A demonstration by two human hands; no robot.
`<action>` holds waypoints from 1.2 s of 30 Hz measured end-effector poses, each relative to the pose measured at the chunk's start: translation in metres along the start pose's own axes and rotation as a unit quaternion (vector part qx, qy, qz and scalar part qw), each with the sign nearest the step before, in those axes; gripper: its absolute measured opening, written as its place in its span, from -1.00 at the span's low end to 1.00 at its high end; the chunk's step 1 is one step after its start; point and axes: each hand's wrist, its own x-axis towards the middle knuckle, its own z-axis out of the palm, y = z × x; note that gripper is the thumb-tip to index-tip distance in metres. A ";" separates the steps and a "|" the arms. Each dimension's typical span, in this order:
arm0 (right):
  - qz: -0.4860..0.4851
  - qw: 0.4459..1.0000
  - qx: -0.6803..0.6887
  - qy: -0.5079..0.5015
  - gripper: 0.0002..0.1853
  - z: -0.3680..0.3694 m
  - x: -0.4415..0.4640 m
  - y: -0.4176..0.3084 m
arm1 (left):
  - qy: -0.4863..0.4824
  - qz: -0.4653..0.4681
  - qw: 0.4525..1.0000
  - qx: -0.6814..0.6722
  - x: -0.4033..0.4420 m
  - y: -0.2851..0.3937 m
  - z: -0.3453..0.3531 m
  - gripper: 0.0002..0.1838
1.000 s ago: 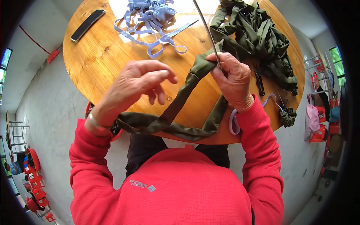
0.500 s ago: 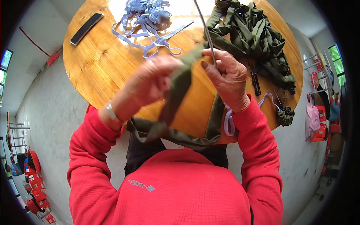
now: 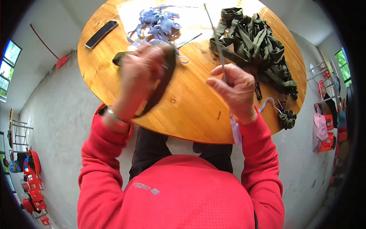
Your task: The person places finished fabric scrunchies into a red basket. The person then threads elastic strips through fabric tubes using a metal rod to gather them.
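Observation:
My left hand (image 3: 139, 74), smeared by motion, is closed on a dark green fabric strip (image 3: 164, 87) over the left half of the table. One end of the strip sticks out to the left, and the rest hangs below the hand. A long thin metal rod (image 3: 215, 35) points up and away from my right hand (image 3: 237, 89), whose thumb and fingers are closed round its lower end. Beyond my right hand lies a heap of dark green fabric strips (image 3: 256, 40). A tangle of pale blue elastic bands (image 3: 159, 26) lies past my left hand.
On the round wooden table (image 3: 190, 110) a black phone (image 3: 101, 34) lies at the left. A dark slim tool (image 3: 258, 89) rests beside my right hand. At the right edge, a gathered green fabric bunch (image 3: 288, 119) sits by a lilac elastic band (image 3: 270, 100).
My left hand has moved left, carrying the green strip away from my right hand. The strip's loop no longer hangs over the table's front edge. My right hand keeps the rod.

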 end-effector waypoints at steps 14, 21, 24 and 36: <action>0.115 0.987 0.111 0.018 -0.92 0.022 -0.036 -0.010 | -0.080 -0.076 0.992 -0.064 -0.030 -0.033 0.047 -0.88; 0.247 0.942 0.216 -0.072 -0.93 -0.001 -0.047 -0.013 | -0.095 -0.188 0.965 -0.157 -0.014 -0.036 0.023 -0.92; 0.271 0.926 0.251 -0.080 -0.93 -0.005 -0.053 -0.006 | -0.114 -0.201 0.963 -0.140 -0.017 -0.033 0.016 -0.92; 0.139 0.986 -0.001 -0.089 -0.97 0.006 -0.063 -0.014 | -0.202 -0.338 0.899 -0.193 -0.030 -0.038 0.018 -0.72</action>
